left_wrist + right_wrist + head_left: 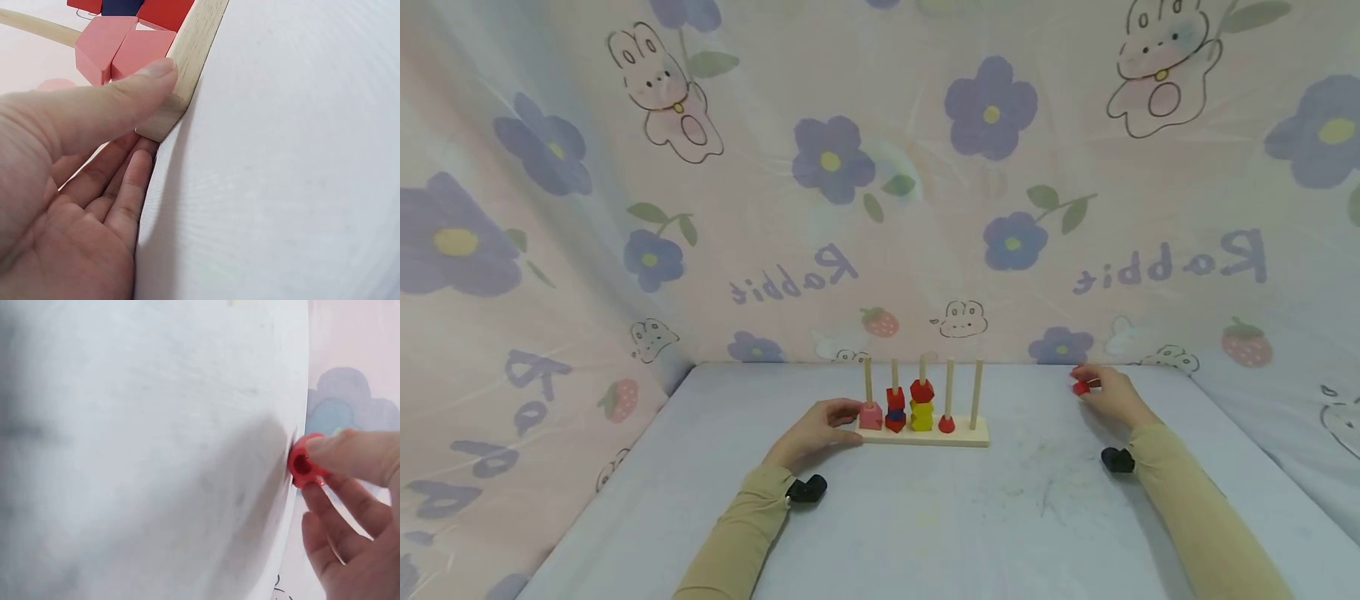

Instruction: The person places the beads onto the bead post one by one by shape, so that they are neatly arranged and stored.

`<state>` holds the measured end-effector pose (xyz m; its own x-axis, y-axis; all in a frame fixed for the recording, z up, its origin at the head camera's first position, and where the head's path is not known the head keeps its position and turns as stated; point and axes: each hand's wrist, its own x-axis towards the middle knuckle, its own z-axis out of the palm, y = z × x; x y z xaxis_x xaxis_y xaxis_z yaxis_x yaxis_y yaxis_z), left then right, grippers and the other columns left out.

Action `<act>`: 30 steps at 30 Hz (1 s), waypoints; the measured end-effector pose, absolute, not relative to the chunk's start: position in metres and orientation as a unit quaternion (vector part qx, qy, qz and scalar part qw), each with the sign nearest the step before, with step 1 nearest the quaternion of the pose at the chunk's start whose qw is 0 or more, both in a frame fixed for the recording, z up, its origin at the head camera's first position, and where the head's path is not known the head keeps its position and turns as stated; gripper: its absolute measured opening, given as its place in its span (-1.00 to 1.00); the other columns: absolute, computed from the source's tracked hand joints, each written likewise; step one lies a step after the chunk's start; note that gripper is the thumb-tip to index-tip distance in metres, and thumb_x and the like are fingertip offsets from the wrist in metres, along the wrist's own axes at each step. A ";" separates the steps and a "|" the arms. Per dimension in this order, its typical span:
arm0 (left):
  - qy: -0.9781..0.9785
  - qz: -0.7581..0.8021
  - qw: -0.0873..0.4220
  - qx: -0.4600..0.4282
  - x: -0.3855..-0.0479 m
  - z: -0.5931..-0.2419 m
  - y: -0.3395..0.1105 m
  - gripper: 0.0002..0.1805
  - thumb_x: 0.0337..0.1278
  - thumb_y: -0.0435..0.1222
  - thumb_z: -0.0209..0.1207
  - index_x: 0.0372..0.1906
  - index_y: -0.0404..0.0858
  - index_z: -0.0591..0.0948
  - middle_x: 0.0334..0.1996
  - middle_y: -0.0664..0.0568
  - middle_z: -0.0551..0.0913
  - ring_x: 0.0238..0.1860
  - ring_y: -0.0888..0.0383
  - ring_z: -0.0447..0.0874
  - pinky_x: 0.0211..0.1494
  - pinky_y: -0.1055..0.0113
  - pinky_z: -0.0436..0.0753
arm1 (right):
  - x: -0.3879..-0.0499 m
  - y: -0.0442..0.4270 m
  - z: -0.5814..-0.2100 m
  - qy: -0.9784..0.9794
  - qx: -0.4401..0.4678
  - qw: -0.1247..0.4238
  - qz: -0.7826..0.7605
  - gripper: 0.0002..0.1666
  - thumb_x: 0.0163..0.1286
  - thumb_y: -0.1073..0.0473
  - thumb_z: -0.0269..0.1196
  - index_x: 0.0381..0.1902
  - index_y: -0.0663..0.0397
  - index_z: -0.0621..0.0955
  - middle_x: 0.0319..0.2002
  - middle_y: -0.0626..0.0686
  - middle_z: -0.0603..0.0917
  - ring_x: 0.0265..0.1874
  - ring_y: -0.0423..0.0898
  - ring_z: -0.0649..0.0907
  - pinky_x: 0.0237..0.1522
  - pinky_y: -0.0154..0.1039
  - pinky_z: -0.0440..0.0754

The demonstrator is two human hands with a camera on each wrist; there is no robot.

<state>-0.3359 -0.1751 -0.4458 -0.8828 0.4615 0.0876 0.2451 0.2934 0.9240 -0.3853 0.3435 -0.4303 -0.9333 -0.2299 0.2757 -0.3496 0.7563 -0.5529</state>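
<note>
A wooden peg stand stands on the table with several upright pegs. My left hand grips its left end, the thumb against the edge beside pink blocks. Those pink blocks sit on the leftmost peg; beside them is a red and blue stack. Yellow blocks topped by a red one fill the middle peg, and a small red cone-like bead sits right of it. Far right, my right hand pinches a red bead with a round hole, partly hidden by the fingers.
A pale cloth covers the table. Behind it and at the sides hangs a curtain printed with rabbits and flowers. Each wrist carries a black device, one on the left and one on the right.
</note>
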 end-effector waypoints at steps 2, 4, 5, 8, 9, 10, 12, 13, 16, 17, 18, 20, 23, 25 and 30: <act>0.796 0.553 0.104 0.223 -0.329 -0.438 -0.174 -0.40 0.01 -0.55 0.30 0.21 -0.53 0.40 0.19 -0.33 0.44 0.25 -0.23 0.36 0.34 0.01 0.34 | -0.384 0.344 -0.431 -0.936 0.152 0.082 0.307 -0.58 0.13 0.52 0.22 0.01 0.46 0.54 -0.11 0.41 0.58 -0.16 0.30 0.58 -0.12 0.14 0.58; 0.796 0.552 0.108 0.226 -0.323 -0.431 -0.173 -0.41 0.01 -0.55 0.29 0.21 -0.53 0.40 0.19 -0.34 0.43 0.25 -0.23 0.36 0.34 0.01 0.34 | -0.382 0.344 -0.432 -0.939 0.151 0.074 0.299 -0.60 0.14 0.50 0.22 -0.01 0.43 0.57 -0.15 0.36 0.60 -0.21 0.24 0.59 -0.17 0.11 0.59; 0.796 0.550 0.107 0.230 -0.323 -0.430 -0.173 -0.41 0.01 -0.55 0.29 0.21 -0.54 0.40 0.19 -0.35 0.43 0.26 -0.24 0.35 0.34 0.01 0.33 | -0.382 0.344 -0.432 -0.940 0.153 0.073 0.298 -0.61 0.14 0.49 0.22 -0.02 0.43 0.57 -0.16 0.35 0.60 -0.22 0.22 0.59 -0.17 0.10 0.60; 0.795 0.550 0.108 0.231 -0.329 -0.436 -0.174 -0.39 0.01 -0.55 0.30 0.22 -0.54 0.39 0.20 -0.35 0.43 0.26 -0.24 0.34 0.35 0.00 0.32 | -0.382 0.343 -0.432 -0.941 0.161 0.076 0.289 -0.62 0.16 0.46 0.25 -0.03 0.44 0.57 -0.20 0.32 0.61 -0.25 0.19 0.60 -0.20 0.08 0.60; 0.795 0.550 0.108 0.232 -0.332 -0.440 -0.174 -0.39 0.01 -0.55 0.30 0.22 -0.54 0.39 0.20 -0.35 0.42 0.26 -0.24 0.34 0.35 0.00 0.32 | -0.382 0.343 -0.432 -0.941 0.163 0.075 0.288 -0.62 0.16 0.45 0.25 -0.02 0.43 0.57 -0.21 0.31 0.62 -0.26 0.18 0.60 -0.21 0.07 0.61; 0.796 0.550 0.106 0.231 -0.335 -0.444 -0.175 -0.38 0.00 -0.55 0.30 0.22 -0.54 0.38 0.21 -0.35 0.42 0.27 -0.24 0.34 0.34 0.00 0.32 | -0.382 0.342 -0.431 -0.941 0.163 0.072 0.286 -0.63 0.18 0.43 0.26 -0.01 0.42 0.57 -0.22 0.29 0.63 -0.25 0.18 0.61 -0.22 0.05 0.61; 0.797 0.550 0.104 0.228 -0.341 -0.451 -0.176 -0.37 0.00 -0.53 0.31 0.23 -0.52 0.38 0.21 -0.33 0.42 0.27 -0.23 0.34 0.35 0.02 0.33 | -0.382 0.341 -0.429 -0.943 0.165 0.062 0.281 -0.64 0.24 0.36 0.27 -0.01 0.39 0.58 -0.24 0.24 0.64 -0.25 0.15 0.61 -0.25 0.00 0.61; 0.798 0.549 0.102 0.227 -0.342 -0.452 -0.176 -0.36 0.00 -0.53 0.32 0.24 -0.51 0.38 0.22 -0.32 0.42 0.27 -0.22 0.34 0.35 0.04 0.34 | -0.381 0.340 -0.427 -0.945 0.165 0.056 0.278 -0.66 0.26 0.32 0.28 -0.01 0.36 0.59 -0.26 0.21 0.65 -0.26 0.13 0.62 -0.26 -0.02 0.60; 0.800 0.548 0.095 0.224 -0.343 -0.454 -0.177 -0.37 0.01 -0.50 0.33 0.24 -0.49 0.39 0.21 -0.29 0.43 0.26 -0.18 0.37 0.33 0.10 0.37 | -0.380 0.337 -0.423 -0.947 0.162 0.037 0.274 -0.71 0.31 0.22 0.28 -0.07 0.28 0.63 -0.30 0.11 0.67 -0.29 0.05 0.62 -0.28 -0.10 0.57; 0.801 0.548 0.095 0.222 -0.343 -0.455 -0.177 -0.37 0.00 -0.49 0.33 0.24 -0.48 0.40 0.21 -0.27 0.44 0.26 -0.16 0.38 0.33 0.12 0.38 | -0.380 0.337 -0.422 -0.947 0.166 0.032 0.272 -0.73 0.31 0.21 0.28 -0.09 0.28 0.63 -0.32 0.10 0.67 -0.30 0.03 0.61 -0.30 -0.12 0.55; 0.802 0.547 0.093 0.220 -0.343 -0.455 -0.177 -0.37 0.00 -0.48 0.34 0.23 -0.47 0.41 0.20 -0.26 0.45 0.25 -0.14 0.39 0.32 0.14 0.39 | -0.380 0.336 -0.420 -0.948 0.163 0.026 0.274 -0.74 0.31 0.20 0.29 -0.11 0.25 0.64 -0.32 0.08 0.67 -0.32 0.00 0.61 -0.30 -0.14 0.55; 0.804 0.546 0.091 0.218 -0.343 -0.456 -0.178 -0.37 0.00 -0.47 0.34 0.23 -0.45 0.42 0.20 -0.23 0.47 0.24 -0.11 0.41 0.31 0.18 0.41 | -0.379 0.335 -0.419 -0.947 0.161 0.015 0.277 -0.76 0.30 0.20 0.29 -0.14 0.25 0.64 -0.34 0.07 0.65 -0.36 -0.03 0.58 -0.34 -0.18 0.54; 0.806 0.542 0.090 0.221 -0.343 -0.456 -0.177 -0.37 0.00 -0.46 0.35 0.23 -0.42 0.43 0.19 -0.21 0.47 0.24 -0.09 0.41 0.30 0.20 0.41 | -0.378 0.335 -0.418 -0.947 0.153 -0.003 0.283 -0.74 0.30 0.19 0.30 -0.16 0.30 0.62 -0.38 0.07 0.63 -0.41 -0.06 0.57 -0.39 -0.22 0.55; 0.807 0.540 0.091 0.221 -0.344 -0.457 -0.177 -0.37 -0.01 -0.46 0.35 0.24 -0.41 0.42 0.20 -0.20 0.47 0.25 -0.08 0.41 0.31 0.20 0.41 | -0.377 0.336 -0.417 -0.946 0.138 -0.016 0.292 -0.71 0.30 0.19 0.30 -0.16 0.33 0.60 -0.40 0.06 0.62 -0.43 -0.08 0.57 -0.40 -0.23 0.56; 0.809 0.540 0.091 0.212 -0.343 -0.458 -0.177 -0.38 0.00 -0.45 0.36 0.24 -0.37 0.44 0.19 -0.16 0.48 0.24 -0.07 0.42 0.30 0.18 0.42 | -0.373 0.339 -0.417 -0.944 0.103 -0.043 0.311 -0.66 0.33 0.15 0.27 -0.16 0.39 0.56 -0.42 0.04 0.62 -0.44 -0.08 0.58 -0.38 -0.22 0.57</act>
<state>-0.3431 -0.1771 -0.4576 -0.8934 0.4418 0.0815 0.2449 0.3268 0.9128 -0.3727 0.3390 -0.4173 -0.9749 -0.2219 -0.0166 -0.1687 0.7856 -0.5953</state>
